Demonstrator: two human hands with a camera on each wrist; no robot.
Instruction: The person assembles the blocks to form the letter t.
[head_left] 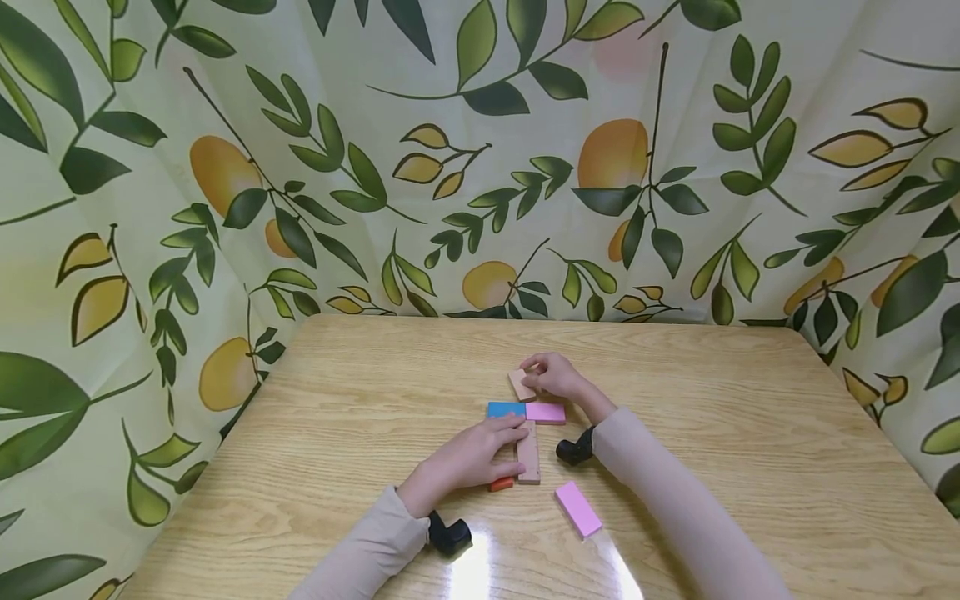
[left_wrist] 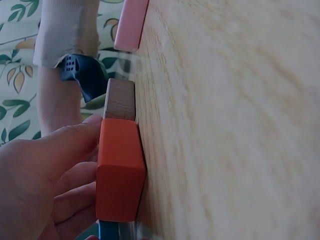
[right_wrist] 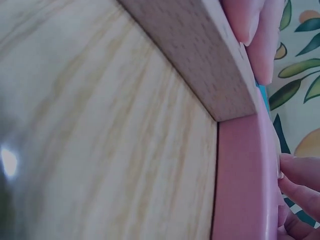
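Observation:
My right hand (head_left: 557, 375) pinches a pale wooden block (head_left: 519, 384) just beyond a blue block (head_left: 504, 409) and a pink block (head_left: 546, 413). Those two lie end to end in a row. From the row a long wooden block (head_left: 529, 458) runs back toward me, its end against the pink block in the right wrist view. My left hand (head_left: 476, 450) rests on top, thumb and fingertips touching the long wooden block and reaching the blue one. An orange-red block (left_wrist: 120, 170) sits under that hand, beside the wooden block and mostly hidden in the head view.
A second pink block (head_left: 578, 510) lies apart at the near right on the wooden table (head_left: 712, 433). Black wrist cameras (head_left: 450, 535) hang close over the tabletop at both sleeves. A curtain with printed leaves and fruit (head_left: 405, 250) hangs behind the table.

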